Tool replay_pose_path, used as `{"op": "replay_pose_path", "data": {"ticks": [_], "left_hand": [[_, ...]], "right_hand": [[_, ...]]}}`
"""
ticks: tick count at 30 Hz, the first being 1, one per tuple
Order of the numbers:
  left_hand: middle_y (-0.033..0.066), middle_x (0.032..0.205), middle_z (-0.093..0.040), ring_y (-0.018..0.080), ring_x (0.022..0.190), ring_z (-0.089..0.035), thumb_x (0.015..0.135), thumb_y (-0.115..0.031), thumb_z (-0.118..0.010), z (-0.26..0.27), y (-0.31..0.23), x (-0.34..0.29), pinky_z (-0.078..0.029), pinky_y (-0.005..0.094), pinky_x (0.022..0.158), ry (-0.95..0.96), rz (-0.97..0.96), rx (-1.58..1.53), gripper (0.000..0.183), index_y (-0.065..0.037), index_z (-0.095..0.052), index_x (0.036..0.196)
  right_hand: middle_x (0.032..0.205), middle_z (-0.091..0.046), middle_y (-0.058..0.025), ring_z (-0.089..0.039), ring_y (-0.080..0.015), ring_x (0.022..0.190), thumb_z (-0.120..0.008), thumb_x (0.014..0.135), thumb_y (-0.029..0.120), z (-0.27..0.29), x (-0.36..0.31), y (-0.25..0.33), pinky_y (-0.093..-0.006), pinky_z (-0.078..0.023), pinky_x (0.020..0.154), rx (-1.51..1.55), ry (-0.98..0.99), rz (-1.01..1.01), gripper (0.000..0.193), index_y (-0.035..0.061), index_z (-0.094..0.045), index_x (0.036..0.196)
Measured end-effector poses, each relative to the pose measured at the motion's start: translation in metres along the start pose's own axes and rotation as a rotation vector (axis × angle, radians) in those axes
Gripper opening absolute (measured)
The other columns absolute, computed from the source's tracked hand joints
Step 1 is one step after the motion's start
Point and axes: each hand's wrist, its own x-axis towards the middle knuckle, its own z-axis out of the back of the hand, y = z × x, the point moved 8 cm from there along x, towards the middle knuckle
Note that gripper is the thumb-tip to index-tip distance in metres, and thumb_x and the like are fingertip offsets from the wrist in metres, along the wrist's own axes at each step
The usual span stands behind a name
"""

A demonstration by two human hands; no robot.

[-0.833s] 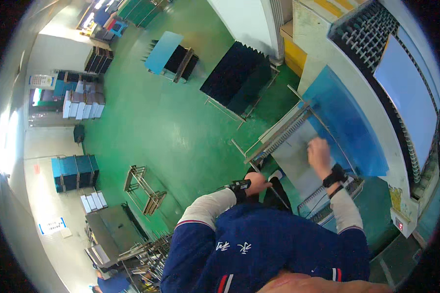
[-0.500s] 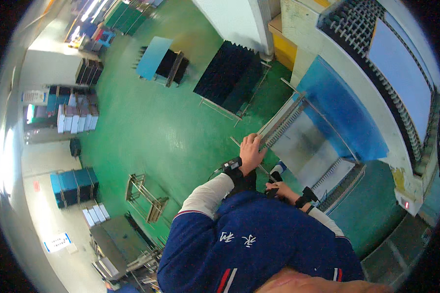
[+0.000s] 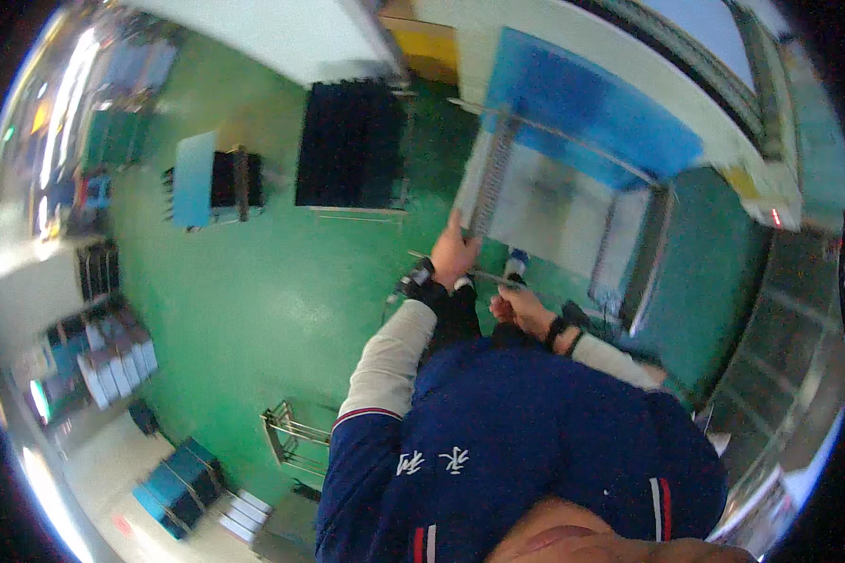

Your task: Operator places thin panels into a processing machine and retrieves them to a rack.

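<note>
My left hand (image 3: 453, 255) grips the near left corner of a metal rack (image 3: 486, 188) with spring-like toothed side rails. Its thumb lies along the rail, and the other fingers are partly hidden. Across the rack, between the two rails, spans a greyish translucent sheet (image 3: 549, 206). Just in front of my body is my right hand (image 3: 524, 311), its fingers curled in close to a thin bar at the rack's near end. Blur hides what they hold, if anything. Black bands with small devices sit on both wrists.
A blue translucent panel (image 3: 582, 108) hangs at the pale machine (image 3: 742, 159) beyond the rack. On the green floor stand a black rack (image 3: 352, 145), a rack with a light blue sheet (image 3: 194, 178) and a bare metal frame (image 3: 296, 436). Grey panelling (image 3: 779, 328) runs along the right.
The whole view has swung, so the rack and machine appear farther left and higher. My left hand stays at the rack's corner. My right hand stays low, near the rack's front.
</note>
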Motion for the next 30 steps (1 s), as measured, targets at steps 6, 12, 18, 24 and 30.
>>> {"op": "replay_pose_path", "data": {"ticks": [6, 12, 18, 24, 30], "left_hand": [[0.0276, 0.096, -0.064, 0.0444, 0.088, -0.063, 0.080, -0.027, -0.070, -0.007, 0.013, 0.006, -0.050, 0.0487, 0.074, 0.011, -0.083, 0.102, 0.076, -0.002, -0.029, 0.139], [0.0280, 0.097, -0.064, 0.0451, 0.091, -0.062, 0.080, -0.028, -0.070, -0.012, 0.017, 0.009, -0.049, 0.0495, 0.075, 0.072, -0.096, 0.045, 0.067, -0.002, -0.035, 0.130], [0.0284, 0.100, -0.063, 0.0456, 0.092, -0.061, 0.079, -0.028, -0.071, -0.010, 0.007, 0.010, -0.049, 0.0492, 0.075, 0.092, -0.087, 0.036, 0.068, -0.001, -0.034, 0.129], [0.0263, 0.095, -0.065, 0.0413, 0.083, -0.064, 0.080, -0.025, -0.071, -0.008, 0.001, 0.008, -0.049, 0.0473, 0.072, 0.054, -0.204, 0.067, 0.067, 0.002, -0.035, 0.129], [0.0194, 0.081, -0.063, 0.0302, 0.069, -0.064, 0.079, -0.024, -0.072, -0.006, -0.006, 0.001, -0.049, 0.0422, 0.063, 0.074, -0.185, 0.031, 0.068, 0.003, -0.036, 0.130]], "right_hand": [[0.061, -0.060, -0.0065, -0.055, -0.0166, 0.048, -0.055, 0.094, 0.039, 0.020, 0.003, -0.007, -0.0295, -0.042, 0.041, -0.065, -0.271, 0.000, 0.043, 0.0040, -0.060, 0.069], [0.058, -0.060, -0.0061, -0.055, -0.0170, 0.046, -0.054, 0.086, 0.024, 0.025, -0.009, 0.006, -0.0314, -0.042, 0.037, -0.319, -0.570, -0.083, 0.031, 0.0024, -0.060, 0.065], [0.066, -0.064, -0.0089, -0.058, -0.0210, 0.051, -0.055, 0.082, 0.022, 0.026, -0.011, 0.022, -0.0346, -0.045, 0.041, -0.524, -0.545, -0.014, 0.025, 0.0030, -0.063, 0.068], [0.066, -0.065, -0.0143, -0.067, -0.0302, 0.069, -0.062, 0.074, 0.023, -0.027, 0.001, 0.046, -0.0504, -0.051, 0.059, -2.462, -0.435, 0.124, 0.021, 0.0039, -0.067, 0.068], [0.067, -0.065, -0.0147, -0.066, -0.0310, 0.066, -0.065, 0.073, 0.026, 0.040, 0.021, 0.058, -0.0520, -0.053, 0.059, -1.449, -0.668, 0.270, 0.024, 0.0016, -0.066, 0.075]]}}
